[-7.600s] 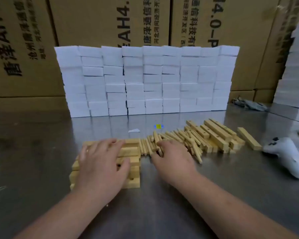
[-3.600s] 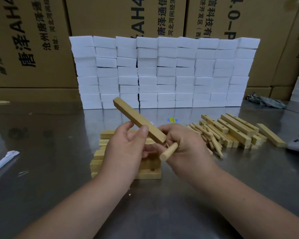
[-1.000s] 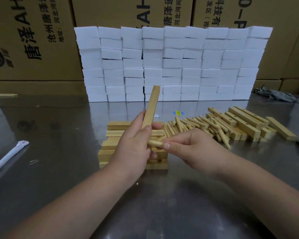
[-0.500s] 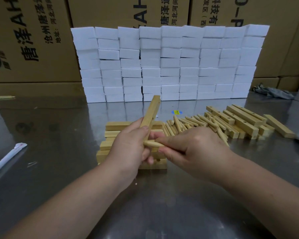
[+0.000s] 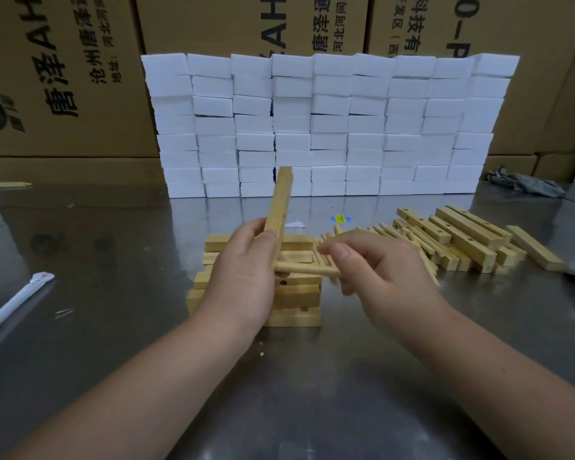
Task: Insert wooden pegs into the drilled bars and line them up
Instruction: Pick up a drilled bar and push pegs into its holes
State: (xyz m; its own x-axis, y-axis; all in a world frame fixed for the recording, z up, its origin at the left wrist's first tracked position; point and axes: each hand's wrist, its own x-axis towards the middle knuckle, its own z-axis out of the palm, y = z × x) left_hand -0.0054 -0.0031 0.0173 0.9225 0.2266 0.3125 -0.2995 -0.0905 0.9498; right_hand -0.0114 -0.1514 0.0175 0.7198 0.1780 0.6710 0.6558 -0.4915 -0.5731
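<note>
My left hand (image 5: 244,277) grips a drilled wooden bar (image 5: 281,200) that stands nearly upright above a row of finished bars (image 5: 299,293) on the metal table. My right hand (image 5: 379,270) pinches a wooden peg (image 5: 307,269) lying level, its left tip against the lower part of the held bar, close to my left fingers. Whether the tip sits in a hole is hidden by my left hand. Loose pegs (image 5: 409,239) lie in a heap right of the row, and a pile of bars (image 5: 458,235) lies further right.
A wall of stacked white foam blocks (image 5: 329,124) stands behind the work spot, with cardboard boxes (image 5: 63,78) behind it. A white wrapped stick (image 5: 14,303) lies at the left, a grey rag (image 5: 525,184) at the back right, a small yellow sticker (image 5: 340,218) on the table.
The held bar has tipped closer to upright. My right hand has drawn back to the right along the peg, whose left tip stays at the bar.
</note>
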